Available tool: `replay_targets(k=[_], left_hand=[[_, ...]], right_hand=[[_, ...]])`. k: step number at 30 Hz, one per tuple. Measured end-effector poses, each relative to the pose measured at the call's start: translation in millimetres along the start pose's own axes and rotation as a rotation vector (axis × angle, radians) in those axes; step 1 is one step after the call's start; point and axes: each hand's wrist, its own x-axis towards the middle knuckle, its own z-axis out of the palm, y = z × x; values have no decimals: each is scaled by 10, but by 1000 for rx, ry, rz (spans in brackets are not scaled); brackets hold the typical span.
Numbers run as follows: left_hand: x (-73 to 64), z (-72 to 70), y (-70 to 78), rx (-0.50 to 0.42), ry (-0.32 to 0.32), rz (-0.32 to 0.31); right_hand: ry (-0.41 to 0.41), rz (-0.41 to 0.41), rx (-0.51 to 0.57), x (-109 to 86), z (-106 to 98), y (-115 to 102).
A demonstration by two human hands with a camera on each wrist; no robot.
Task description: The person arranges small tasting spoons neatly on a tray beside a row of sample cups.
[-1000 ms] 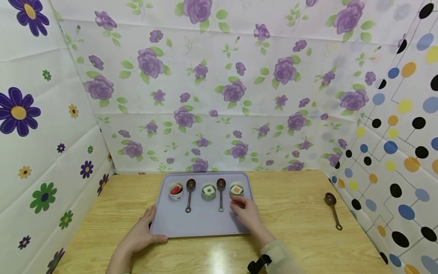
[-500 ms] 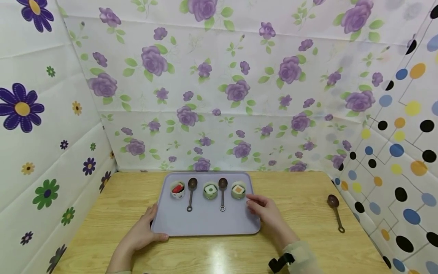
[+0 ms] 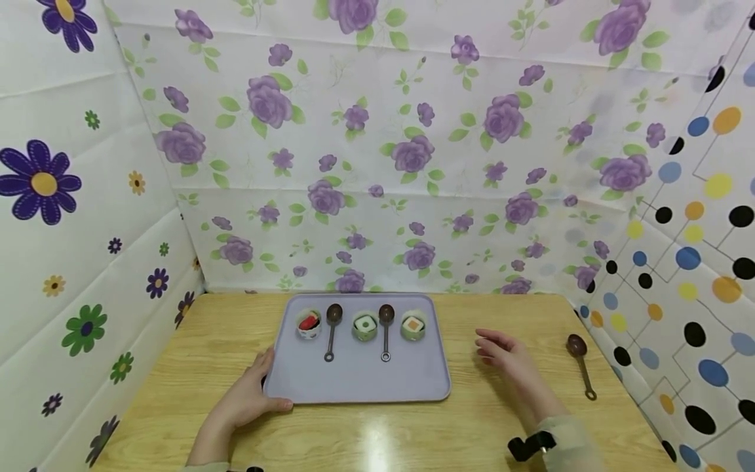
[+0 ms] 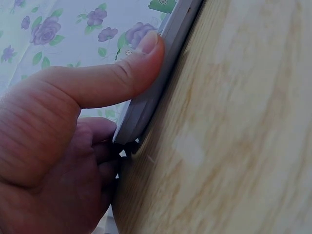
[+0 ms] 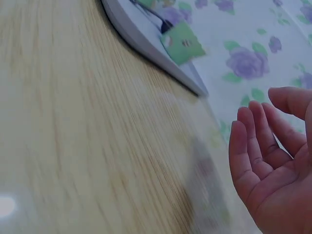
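A pale lilac tray (image 3: 356, 381) lies on the wooden table. My left hand (image 3: 243, 396) grips its front left corner; in the left wrist view the thumb (image 4: 126, 73) presses the rim while the other fingers bend at the side. Three small paper cups line the tray's back: a red-topped one (image 3: 309, 333), a green one with a white, green-dotted piece (image 3: 365, 335) and a green one with a white and orange piece (image 3: 413, 333). Brown spoons (image 3: 331, 331) (image 3: 386, 331) lie between them. To the tray's right, my right hand (image 3: 512, 362) is over the table, fingers loosely bent, holding nothing.
A third brown spoon (image 3: 580, 362) lies near the right edge of the table (image 3: 330, 439). Patterned cloth walls stand behind and at both sides, with a flowered back cloth (image 3: 377, 164) right behind the tray.
My right hand has moved from beside the rightmost cup, off the tray, toward the right. The left hand stays at the tray's corner, and the cups and spoons keep their places.
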Motion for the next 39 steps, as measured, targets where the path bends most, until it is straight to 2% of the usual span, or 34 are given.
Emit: replay_targets(k=[9,16,20,24,27,30,39], left_hand=[[-39,26,-31,-13,3,-17],[-47,14,-50,-1,12,-7],[-41,14,-47,-3,8,-9],[-32,14,-35,-6,4,-10],[-23,15,-26,-5,6,-7],[-17,18,-19,-3,7,-8],[3,6,-20,-6,-3,-8]], right_hand=[[100,-11,-104,-170,-725,-5],[191,19,-164,-306,-1170,39],[316,46,-223,-367,-1337,72],[481,118,-313,-404,-1462,103],[538,171,-325,-425,-1544,115],[535,201,-302,-456,-1627,137],[417,253,-302,-496,-1823,203]])
